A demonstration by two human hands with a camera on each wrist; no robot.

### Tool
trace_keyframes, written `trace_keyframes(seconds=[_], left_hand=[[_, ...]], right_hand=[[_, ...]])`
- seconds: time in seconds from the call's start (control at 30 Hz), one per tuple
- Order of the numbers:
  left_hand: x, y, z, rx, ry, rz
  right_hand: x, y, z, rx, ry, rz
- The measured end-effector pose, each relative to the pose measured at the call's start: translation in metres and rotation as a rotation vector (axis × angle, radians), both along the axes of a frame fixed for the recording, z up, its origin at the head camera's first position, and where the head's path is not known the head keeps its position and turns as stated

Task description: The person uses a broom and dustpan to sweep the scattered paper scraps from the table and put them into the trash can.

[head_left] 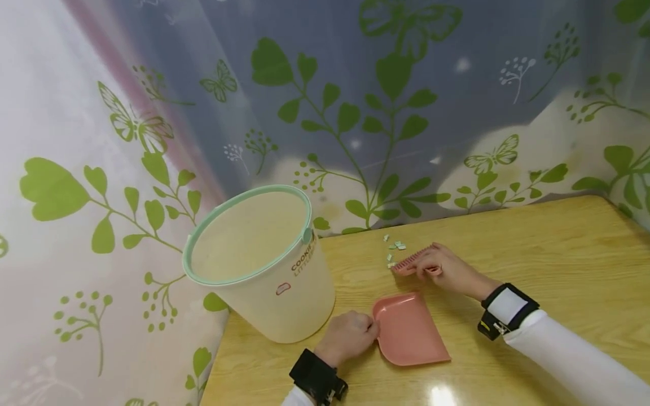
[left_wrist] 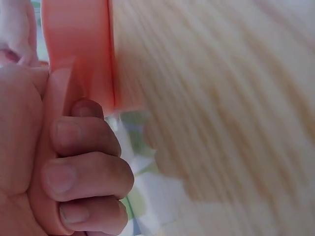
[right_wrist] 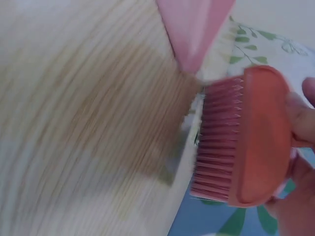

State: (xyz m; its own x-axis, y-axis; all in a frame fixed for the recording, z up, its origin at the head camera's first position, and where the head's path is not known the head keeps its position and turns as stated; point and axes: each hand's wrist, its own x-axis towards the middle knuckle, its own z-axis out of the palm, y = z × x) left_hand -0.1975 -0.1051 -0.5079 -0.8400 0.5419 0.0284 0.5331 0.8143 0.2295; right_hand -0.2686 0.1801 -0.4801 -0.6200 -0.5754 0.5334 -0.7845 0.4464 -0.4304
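Observation:
My left hand (head_left: 350, 337) grips the handle of a pink dustpan (head_left: 408, 330), its fingers curled round the handle (left_wrist: 51, 147) in the left wrist view. The pan lies over the table with its wide edge toward the right. My right hand (head_left: 449, 270) holds a small pink brush (head_left: 413, 260) beyond the pan. In the right wrist view the brush (right_wrist: 263, 137) shows its bristles against the tabletop. Several small pale green-and-white bits (head_left: 398, 246) lie scattered just left of the bristles, the nearest right at the brush's tip.
A large cream bucket (head_left: 284, 310) with a mint-green rim stands left of the dustpan, close to my left hand. The wooden table (head_left: 533, 248) reaches back to a curtain (head_left: 325, 141) printed with leaves and butterflies, which also hangs along the left side.

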Motion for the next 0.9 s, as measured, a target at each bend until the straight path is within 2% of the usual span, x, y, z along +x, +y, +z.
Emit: trace_keyframes(seconds=[0.1, 0.23, 0.37, 0.5, 0.67, 0.77, 0.9], left_hand=[[0.0, 0.0, 0.002, -0.012, 0.007, 0.007], [-0.002, 0.0, 0.002, -0.02, 0.013, 0.005], [-0.001, 0.001, 0.0, -0.013, 0.017, -0.002], [0.001, 0.002, -0.002, 0.019, 0.034, -0.019], [0.003, 0.002, -0.001, 0.047, 0.024, -0.025], [0.003, 0.0, 0.001, 0.046, 0.01, -0.012], [0.003, -0.001, 0.002, 0.047, 0.006, -0.002]], right_hand=[[0.002, 0.012, 0.003, 0.002, -0.032, 0.005], [-0.002, 0.018, 0.009, -0.086, -0.007, -0.005], [-0.01, 0.004, 0.008, -0.128, 0.054, 0.01], [-0.014, -0.014, -0.001, -0.092, 0.069, 0.041], [-0.007, -0.015, -0.002, -0.026, -0.012, 0.04], [-0.002, -0.005, 0.009, -0.005, -0.089, 0.063], [-0.001, 0.008, 0.027, -0.038, -0.18, 0.104]])
